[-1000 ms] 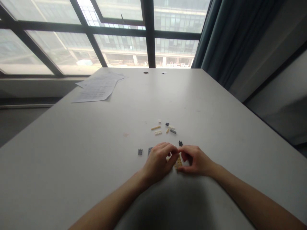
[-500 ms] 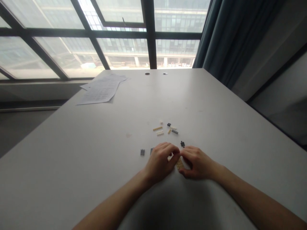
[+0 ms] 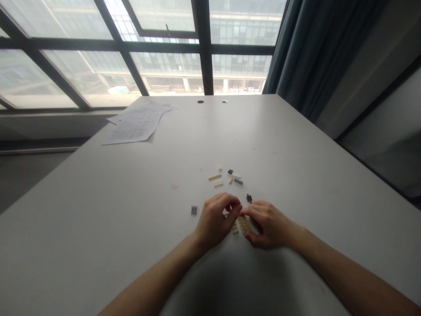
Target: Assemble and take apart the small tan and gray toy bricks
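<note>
My left hand is closed in a pinch, thumb against forefinger. Whatever lies between those fingertips is too small or hidden to make out. Opposite it, my right hand grips a tan studded building-block plate between thumb and fingers, low over the white table. The two hands' fingertips nearly meet above this plate. A second tan studded piece shows partly from under my left hand. Just beyond my right hand lies a small black piece. To the left of my left hand sits a grey studded piece.
Farther out on the white table lie several small pieces: a tan strip, a cream strip, a dark grey strip and a black piece. Printed papers rest at the far left, near the window.
My left hand has shifted slightly left and up, uncovering more of the tan pieces. It now hides a grey piece that showed beside it. My right hand has stayed almost in place.
</note>
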Available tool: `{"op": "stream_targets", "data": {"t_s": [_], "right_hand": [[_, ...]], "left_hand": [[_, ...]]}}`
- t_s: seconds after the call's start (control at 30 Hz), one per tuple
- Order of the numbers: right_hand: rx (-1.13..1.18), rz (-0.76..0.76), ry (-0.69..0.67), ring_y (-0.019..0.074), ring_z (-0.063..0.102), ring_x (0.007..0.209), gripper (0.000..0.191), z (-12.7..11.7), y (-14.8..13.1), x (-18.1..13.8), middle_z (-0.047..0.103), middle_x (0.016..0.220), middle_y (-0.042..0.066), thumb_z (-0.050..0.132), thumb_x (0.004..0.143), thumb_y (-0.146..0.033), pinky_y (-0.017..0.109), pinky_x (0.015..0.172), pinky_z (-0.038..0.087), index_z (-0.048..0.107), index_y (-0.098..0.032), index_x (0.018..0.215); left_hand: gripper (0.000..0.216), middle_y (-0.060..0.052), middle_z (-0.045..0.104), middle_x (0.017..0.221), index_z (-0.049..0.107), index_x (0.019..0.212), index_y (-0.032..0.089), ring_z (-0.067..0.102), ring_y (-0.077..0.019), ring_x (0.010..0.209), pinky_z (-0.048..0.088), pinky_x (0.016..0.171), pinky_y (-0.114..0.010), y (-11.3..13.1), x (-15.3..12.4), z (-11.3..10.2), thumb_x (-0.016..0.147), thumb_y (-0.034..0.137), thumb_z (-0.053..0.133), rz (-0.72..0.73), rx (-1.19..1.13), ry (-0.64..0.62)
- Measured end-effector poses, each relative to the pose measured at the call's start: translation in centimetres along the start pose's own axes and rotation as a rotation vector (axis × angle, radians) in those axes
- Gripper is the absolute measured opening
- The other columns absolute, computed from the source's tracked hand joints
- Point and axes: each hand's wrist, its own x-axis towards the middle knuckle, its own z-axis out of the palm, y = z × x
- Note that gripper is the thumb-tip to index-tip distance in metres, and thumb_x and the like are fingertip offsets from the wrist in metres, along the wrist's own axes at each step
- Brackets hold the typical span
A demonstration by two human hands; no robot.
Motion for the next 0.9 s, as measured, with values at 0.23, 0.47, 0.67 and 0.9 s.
{"op": "stream_targets", "data": {"t_s": [0.23, 0.47, 0.67, 0.9], "right_hand": [[0.002, -0.016, -0.007, 0.0232, 0.058, 0.08, 0.04, 0.1, -0.1, 0.0, 0.065, 0.089, 0.007, 0.06, 0.07, -0.026, 0.037, 0.078, 0.045, 0.055, -0.017, 0.108], [-0.04, -0.016, -0.036, 0.0249, 0.058, 0.083, 0.046, 0.3, -0.1, -0.1, 0.065, 0.091, 0.008, 0.058, 0.067, -0.021, 0.039, 0.08, 0.045, 0.054, -0.016, 0.113], [-0.033, -0.035, -0.01, 0.0244, 0.058, 0.081, 0.049, 0.1, 0.0, 0.0, 0.065, 0.091, 0.009, 0.056, 0.063, -0.018, 0.038, 0.078, 0.046, 0.056, -0.016, 0.111], [-0.007, -0.015, 0.039, 0.0234, 0.058, 0.078, 0.048, 0.4, 0.3, -0.2, 0.065, 0.089, 0.009, 0.059, 0.066, -0.022, 0.037, 0.075, 0.047, 0.055, -0.016, 0.113]], "left_hand": [[0.01, -0.001, 0.062, 0.069, 0.06, 0.076, 0.018, 0.057, -0.0125, 0.065, 0.046, 0.063, -0.023, -0.1, -0.1, -0.1, 0.085, 0.02, 0.056, 0.037, 0.018, -0.002], [0.01, -0.001, 0.06, 0.067, 0.059, 0.077, 0.019, 0.055, -0.0126, 0.064, 0.045, 0.065, -0.025, -0.7, 0.2, -0.4, 0.086, 0.019, 0.055, 0.119, 0.064, 0.106], [0.01, 0.0, 0.062, 0.069, 0.059, 0.077, 0.019, 0.057, -0.0126, 0.065, 0.047, 0.066, -0.025, -1.8, 0.7, -0.9, 0.085, 0.023, 0.056, 0.052, 0.072, 0.2], [0.014, -0.002, 0.064, 0.079, 0.063, 0.086, 0.018, 0.057, -0.0155, 0.07, 0.047, 0.068, -0.028, -5.6, 2.0, -2.2, 0.082, 0.03, 0.057, -0.24, 0.16, 0.31]]}}
